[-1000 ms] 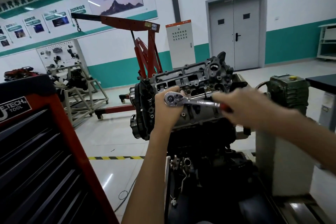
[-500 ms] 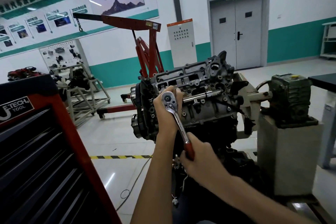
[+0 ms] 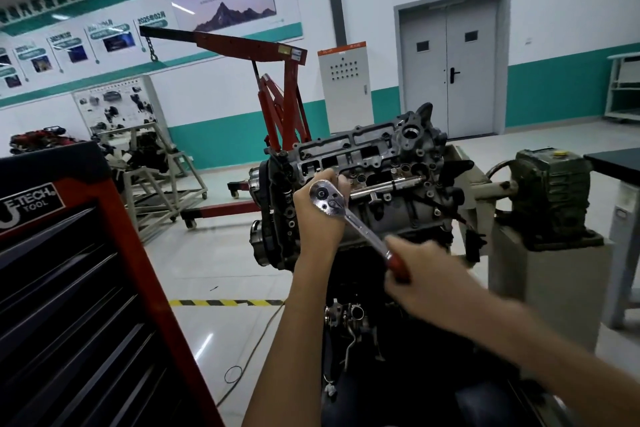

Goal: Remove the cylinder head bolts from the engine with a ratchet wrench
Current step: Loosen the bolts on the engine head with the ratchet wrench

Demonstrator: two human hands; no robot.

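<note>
Left grip (image 3: 320, 218): is curling round the back of the wrench's round head, fingers and thumb cupping it and pressing it against the engine.
Right grip (image 3: 427, 276): is wrapping tightly round the red handle end; it is blurring, so single fingers cannot be told apart.
Ratchet wrench (image 3: 360, 229): is bridging both grips, its chrome head sitting at the near-left part of the cylinder head, its shaft slanting down and to the right.
Bolt: is lying hidden under the wrench head and the left grip, so it cannot be made out.
Engine (image 3: 381, 156): is sitting tilted on its stand, the open top of the cylinder head facing the camera, a shiny rod (image 3: 388, 184) lying across it just right of the wrench head.
Gearbox (image 3: 550, 194): green, yellow-capped, is resting on a grey pedestal (image 3: 540, 277) right of the engine, a shaft running towards it.
Tool cabinet (image 3: 69, 288): red and black, is standing close at the left.
Engine hoist (image 3: 277, 55): red, is standing behind the engine, a chain hanging from its boom.
Floor (image 3: 225, 253): is carrying a yellow-and-black tape strip (image 3: 225, 303) and a thin looping cable.
Back wall: is showing a grey double door (image 3: 450, 69) and a pale electrical cabinet (image 3: 344, 87).
</note>
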